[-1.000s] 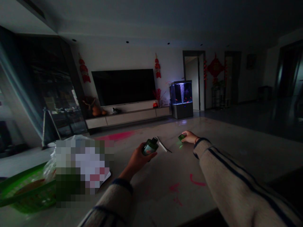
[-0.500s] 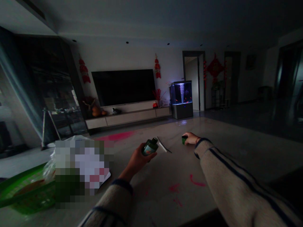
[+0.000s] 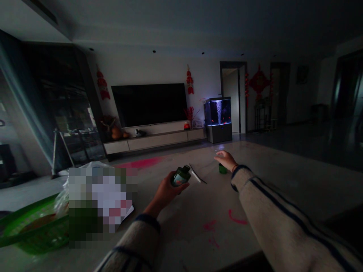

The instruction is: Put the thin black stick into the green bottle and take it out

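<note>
My left hand (image 3: pixel 167 187) is wrapped round a dark green bottle (image 3: pixel 180 176) with a pale label, its uncapped neck tilted up and to the right. Just above a small green cap (image 3: pixel 222 169) on the table, my right hand (image 3: pixel 226 159) hovers with its fingers apart and nothing in them. Between the two hands lies a thin dark stick with a white part (image 3: pixel 196 176); I cannot make out its kind.
The pale tabletop (image 3: pixel 195 211) bears pink stains (image 3: pixel 237 218). At left stands a green basket (image 3: pixel 42 234) with a clear plastic bag (image 3: pixel 61 200), beside a blurred-out patch. Beyond the table are a lit fish tank (image 3: pixel 218 112) and a television (image 3: pixel 150 104).
My right hand has let go of the green cap and lifted slightly above it, leaving it on the table. My left hand still holds the bottle in much the same place.
</note>
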`<state>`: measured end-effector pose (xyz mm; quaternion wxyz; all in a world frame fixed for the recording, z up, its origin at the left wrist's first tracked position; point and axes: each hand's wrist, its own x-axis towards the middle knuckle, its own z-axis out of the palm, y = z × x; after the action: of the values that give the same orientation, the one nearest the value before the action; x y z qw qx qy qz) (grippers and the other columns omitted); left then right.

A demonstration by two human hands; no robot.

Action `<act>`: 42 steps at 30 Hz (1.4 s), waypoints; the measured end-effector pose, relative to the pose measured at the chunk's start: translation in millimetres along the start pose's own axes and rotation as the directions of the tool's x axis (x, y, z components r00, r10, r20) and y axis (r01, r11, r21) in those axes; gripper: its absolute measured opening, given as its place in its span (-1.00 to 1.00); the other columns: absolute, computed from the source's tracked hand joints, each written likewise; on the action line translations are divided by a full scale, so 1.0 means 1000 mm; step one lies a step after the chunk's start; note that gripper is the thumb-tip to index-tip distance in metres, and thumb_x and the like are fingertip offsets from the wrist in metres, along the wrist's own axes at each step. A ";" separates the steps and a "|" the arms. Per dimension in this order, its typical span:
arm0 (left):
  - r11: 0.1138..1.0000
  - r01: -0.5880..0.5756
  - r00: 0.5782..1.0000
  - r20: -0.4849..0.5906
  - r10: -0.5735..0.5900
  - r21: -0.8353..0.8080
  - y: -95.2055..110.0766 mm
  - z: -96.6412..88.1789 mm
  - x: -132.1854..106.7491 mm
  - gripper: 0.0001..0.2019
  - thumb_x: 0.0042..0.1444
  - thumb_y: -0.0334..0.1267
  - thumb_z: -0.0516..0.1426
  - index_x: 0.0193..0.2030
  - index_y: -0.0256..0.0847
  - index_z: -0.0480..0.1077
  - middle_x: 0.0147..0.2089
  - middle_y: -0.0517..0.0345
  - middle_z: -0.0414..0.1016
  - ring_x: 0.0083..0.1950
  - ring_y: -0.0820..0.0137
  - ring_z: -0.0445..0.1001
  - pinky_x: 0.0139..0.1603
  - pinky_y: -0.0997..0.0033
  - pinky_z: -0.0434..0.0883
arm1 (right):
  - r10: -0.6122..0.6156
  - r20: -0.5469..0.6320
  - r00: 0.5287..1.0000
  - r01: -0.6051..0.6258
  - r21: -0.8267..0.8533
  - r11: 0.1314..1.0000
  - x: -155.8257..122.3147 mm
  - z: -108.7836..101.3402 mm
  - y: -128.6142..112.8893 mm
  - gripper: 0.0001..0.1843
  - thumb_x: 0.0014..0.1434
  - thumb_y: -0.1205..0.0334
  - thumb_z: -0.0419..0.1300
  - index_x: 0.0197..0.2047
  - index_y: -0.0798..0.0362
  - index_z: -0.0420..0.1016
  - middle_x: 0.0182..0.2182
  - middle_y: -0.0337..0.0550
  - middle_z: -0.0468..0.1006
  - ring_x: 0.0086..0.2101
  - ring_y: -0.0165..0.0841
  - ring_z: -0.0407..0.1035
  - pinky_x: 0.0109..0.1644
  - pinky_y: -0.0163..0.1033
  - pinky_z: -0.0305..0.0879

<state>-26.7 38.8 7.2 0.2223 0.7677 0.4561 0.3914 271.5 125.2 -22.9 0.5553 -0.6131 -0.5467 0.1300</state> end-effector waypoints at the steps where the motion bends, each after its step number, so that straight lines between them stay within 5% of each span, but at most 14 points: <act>1: 1.000 -0.004 1.000 -0.002 0.004 0.000 -0.001 0.000 0.000 -0.41 -0.23 0.00 0.21 -0.07 -0.30 0.26 -0.28 0.07 0.45 -0.37 0.41 0.44 -0.43 0.47 0.38 | -0.028 -0.013 1.000 0.028 0.010 1.000 -0.002 0.002 -0.005 -0.74 -0.14 0.20 0.20 -0.31 0.08 0.39 -0.16 -0.07 0.46 -0.08 -0.32 0.31 0.03 -0.22 0.15; 5: 1.000 -0.015 1.000 0.000 0.015 -0.009 -0.005 0.001 0.002 -0.41 -0.23 0.01 0.21 -0.07 -0.29 0.27 -0.29 0.08 0.45 -0.38 0.41 0.43 -0.43 0.47 0.37 | -0.123 0.058 0.991 0.115 0.130 0.985 -0.015 0.012 -0.027 -0.80 -0.15 0.17 0.19 -0.41 0.08 0.40 -0.32 -0.15 0.50 -0.19 -0.34 0.35 -0.03 -0.24 0.18; 9: 1.000 -0.008 1.000 0.019 0.008 -0.016 -0.007 0.002 0.003 -0.40 -0.24 0.01 0.21 -0.07 -0.30 0.25 -0.29 0.09 0.44 -0.40 0.41 0.43 -0.44 0.45 0.38 | -0.090 0.256 0.963 0.008 0.305 0.952 -0.033 0.016 -0.053 -0.78 -0.15 0.13 0.18 -0.42 0.10 0.40 -0.38 -0.17 0.50 -0.28 -0.35 0.37 -0.08 -0.21 0.20; 18: 0.999 -0.042 0.999 -0.017 0.042 0.022 -0.005 0.002 0.002 -0.43 -0.24 -0.01 0.21 -0.10 -0.30 0.29 -0.29 0.07 0.47 -0.36 0.38 0.45 -0.39 0.43 0.39 | -0.146 0.596 0.789 -0.165 0.435 0.885 -0.073 0.024 -0.091 -0.61 -0.11 0.10 0.23 -0.18 0.05 0.38 -0.20 -0.14 0.49 -0.12 -0.31 0.33 -0.02 -0.15 0.15; 33: 0.997 -0.075 0.996 -0.050 0.075 -0.005 -0.020 0.007 0.007 -0.35 -0.21 -0.01 0.21 0.03 -0.22 0.14 -0.26 0.09 0.43 -0.44 0.43 0.44 -0.47 0.44 0.40 | -0.320 0.640 0.698 -0.144 0.564 0.813 -0.094 0.050 -0.093 -0.51 -0.21 0.02 0.31 -0.21 0.10 0.43 -0.24 -0.14 0.51 -0.14 -0.26 0.37 0.02 -0.13 0.17; 42: 0.997 -0.052 0.998 -0.044 0.050 -0.054 -0.015 0.008 0.004 -0.37 -0.22 -0.03 0.22 -0.01 -0.21 0.12 -0.25 0.10 0.42 -0.47 0.46 0.45 -0.48 0.45 0.41 | -0.298 0.601 0.741 -0.156 0.586 0.795 -0.099 0.054 -0.095 -0.48 -0.22 -0.02 0.30 -0.20 0.10 0.46 -0.25 -0.14 0.52 -0.14 -0.25 0.36 0.02 -0.11 0.16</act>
<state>-26.6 50.2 -6.7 0.2235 0.7642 0.4299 0.4257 144.2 53.0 -8.2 0.4919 -0.2928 -0.6617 0.4842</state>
